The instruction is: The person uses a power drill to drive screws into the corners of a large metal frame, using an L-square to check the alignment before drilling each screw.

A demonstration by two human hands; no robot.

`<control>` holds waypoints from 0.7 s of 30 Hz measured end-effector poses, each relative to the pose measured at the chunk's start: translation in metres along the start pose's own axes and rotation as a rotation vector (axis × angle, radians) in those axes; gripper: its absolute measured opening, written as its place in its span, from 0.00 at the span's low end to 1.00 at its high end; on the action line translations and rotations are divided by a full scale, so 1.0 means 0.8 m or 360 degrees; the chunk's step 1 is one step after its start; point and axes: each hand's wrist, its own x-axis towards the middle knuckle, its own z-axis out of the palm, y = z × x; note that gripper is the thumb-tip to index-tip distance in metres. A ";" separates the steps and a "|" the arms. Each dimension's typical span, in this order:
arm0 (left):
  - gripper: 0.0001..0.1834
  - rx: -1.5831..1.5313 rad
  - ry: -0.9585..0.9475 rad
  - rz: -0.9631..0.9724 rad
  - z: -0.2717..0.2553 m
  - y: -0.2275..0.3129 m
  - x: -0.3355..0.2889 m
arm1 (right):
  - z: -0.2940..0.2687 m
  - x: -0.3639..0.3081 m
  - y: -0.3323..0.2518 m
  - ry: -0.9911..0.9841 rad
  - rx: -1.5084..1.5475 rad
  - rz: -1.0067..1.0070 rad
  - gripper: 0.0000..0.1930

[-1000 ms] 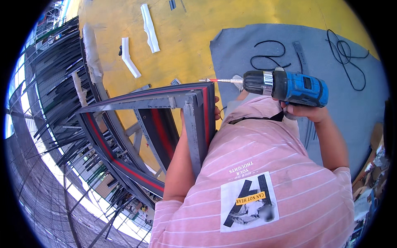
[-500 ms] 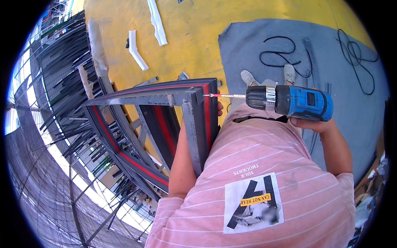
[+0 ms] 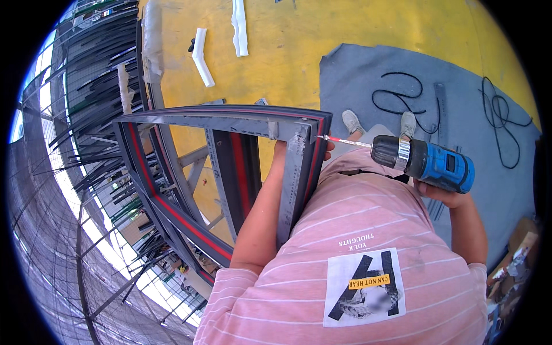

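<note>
My right hand point(image 3: 443, 194) grips the handle of a blue and black cordless drill point(image 3: 440, 164). The drill's long bit point(image 3: 348, 141), with a red band near its tip, points left and meets the near corner of a dark grey metal frame point(image 3: 293, 172) with red stripes. Whether a screw sits at the tip is too small to tell. My left forearm passes through the frame's opening, and the fingers of my left hand point(image 3: 330, 150) curl round its right-hand edge, below the bit. The palm is hidden behind the frame.
Another dark, red-striped profile point(image 3: 241, 167) shows through the frame. Many dark metal bars point(image 3: 103, 63) lie stacked at the left. A grey mat point(image 3: 368, 63) with coiled black cords point(image 3: 500, 115) covers part of the yellow floor, where white strips point(image 3: 202, 57) lie.
The whole view has shifted, so frame and drill appear farther right. The drill now tilts more, its back end lower; its bit stays at the frame's corner. Both hands keep their hold.
</note>
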 end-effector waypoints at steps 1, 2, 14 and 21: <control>0.24 0.0025 0.0037 0.0038 0.002 -0.001 0.001 | 0.001 -0.001 -0.004 0.0007 0.0067 0.0073 0.15; 0.25 0.0055 0.0055 0.0055 0.004 -0.002 0.004 | 0.000 -0.002 -0.006 0.0003 -0.0008 0.0037 0.16; 0.21 0.0236 -0.0065 0.0095 0.002 0.003 0.005 | 0.003 -0.006 0.005 -0.0002 -0.0144 -0.0232 0.22; 0.26 0.0505 0.0013 0.0241 0.008 0.001 0.005 | 0.000 -0.010 -0.003 -0.0066 0.0076 0.0121 0.19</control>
